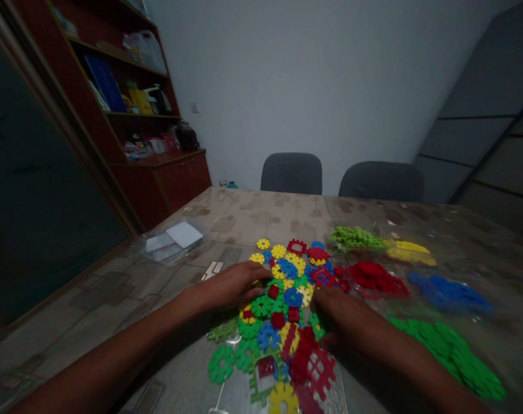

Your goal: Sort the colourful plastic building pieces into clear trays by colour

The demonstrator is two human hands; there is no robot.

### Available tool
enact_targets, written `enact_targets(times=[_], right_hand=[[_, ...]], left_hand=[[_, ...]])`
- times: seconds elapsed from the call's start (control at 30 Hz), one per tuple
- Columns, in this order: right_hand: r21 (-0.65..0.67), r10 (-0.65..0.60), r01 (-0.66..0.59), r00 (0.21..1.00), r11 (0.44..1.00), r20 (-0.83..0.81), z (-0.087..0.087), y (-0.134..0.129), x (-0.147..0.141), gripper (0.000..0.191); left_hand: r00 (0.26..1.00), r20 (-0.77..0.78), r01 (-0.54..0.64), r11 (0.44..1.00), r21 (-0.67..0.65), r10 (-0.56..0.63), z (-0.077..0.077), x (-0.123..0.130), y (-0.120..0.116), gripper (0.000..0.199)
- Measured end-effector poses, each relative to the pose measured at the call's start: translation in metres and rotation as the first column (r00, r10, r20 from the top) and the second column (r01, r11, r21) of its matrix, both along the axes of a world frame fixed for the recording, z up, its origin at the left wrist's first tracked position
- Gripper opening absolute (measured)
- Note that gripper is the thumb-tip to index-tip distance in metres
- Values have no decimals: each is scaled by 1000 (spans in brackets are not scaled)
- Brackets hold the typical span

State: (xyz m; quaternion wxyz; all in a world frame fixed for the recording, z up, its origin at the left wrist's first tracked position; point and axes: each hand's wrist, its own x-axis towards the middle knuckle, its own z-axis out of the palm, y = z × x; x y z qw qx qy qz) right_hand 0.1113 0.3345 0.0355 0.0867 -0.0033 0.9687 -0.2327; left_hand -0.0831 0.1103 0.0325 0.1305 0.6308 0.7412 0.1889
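A loose pile of flat plastic building pieces (268, 305) in yellow, green, blue and red lies on the table between my hands. Many are notched discs; among the others are red and green square frames. My left hand (242, 282) rests at the pile's left side, thumb and fingers apart, fingertips at yellow and green discs. At the right side, my right hand (341, 310) has its fingers bent down to the pile near a yellow disc (305, 296), thumb apart. I see no piece held in either hand; the right fingertips are dark and partly hidden.
On the right lie sorted heaps: light green pieces (357, 237), yellow pieces (410, 252), red pieces (379, 279), blue pieces (451, 292) and green pieces (453, 351). A clear plastic bag with white cards (184, 234) lies left. Two grey chairs (291, 172) stand beyond the table (283, 210).
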Motion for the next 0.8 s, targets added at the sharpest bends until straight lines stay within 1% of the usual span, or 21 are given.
enact_targets(times=[0.03, 0.1, 0.17, 0.23, 0.3, 0.33, 0.4, 0.43, 0.5, 0.53, 0.6, 0.63, 0.8], right_hand=[[-18, 5, -5, 1000, 1000, -14, -2, 0, -1, 49], [-38, 21, -23, 998, 999, -54, -3, -3, -2, 38], [-49, 44, -47, 996, 998, -75, 0, -7, -2, 31], [-10, 32, -32, 998, 999, -48, 6, -9, -2, 29], [69, -16, 15, 1000, 998, 3, 10, -9, -1, 27], [105, -42, 39, 999, 994, 28, 11, -8, -2, 25], [138, -78, 70, 996, 988, 51, 11, -6, -2, 23], [143, -92, 84, 994, 986, 50, 10, -5, -3, 26], [141, -116, 110, 993, 984, 36, 8, -5, -4, 32], [132, -124, 120, 992, 984, 25, 8, -5, -5, 31], [106, -135, 134, 991, 985, -3, 8, -6, -7, 19], [94, -141, 143, 990, 985, -22, 9, -7, -8, 16], [73, -173, 181, 979, 981, -108, 8, -8, -15, 17]], left_hand=[[1000, -3, 2, 1000, 4, -2, 0, 0, 0, 21], [1000, -2, 5, 1000, 9, -5, 0, 0, 0, 21], [1000, 4, 5, 1000, 7, -5, 1, 0, 0, 21], [1000, 6, 1, 1000, 7, -1, 1, 0, 0, 21], [1000, -2, 0, 1000, 1, 0, 0, -1, 0, 22], [1000, -8, -2, 1000, 1, 2, -1, -1, 0, 23], [1000, -17, -6, 1000, -2, 6, -2, -2, 0, 25], [1000, -20, -8, 1000, -6, 8, -2, -2, 0, 25], [1000, -26, -12, 1000, -22, 11, -1, -1, 0, 26], [999, -30, -14, 999, -32, 13, 0, 0, 0, 25], [999, -35, -20, 999, -40, 19, 2, 1, 0, 26], [999, -33, -23, 999, -40, 22, 2, 1, 0, 26], [1000, -10, -12, 999, -34, 12, 1, 1, 1, 23]])
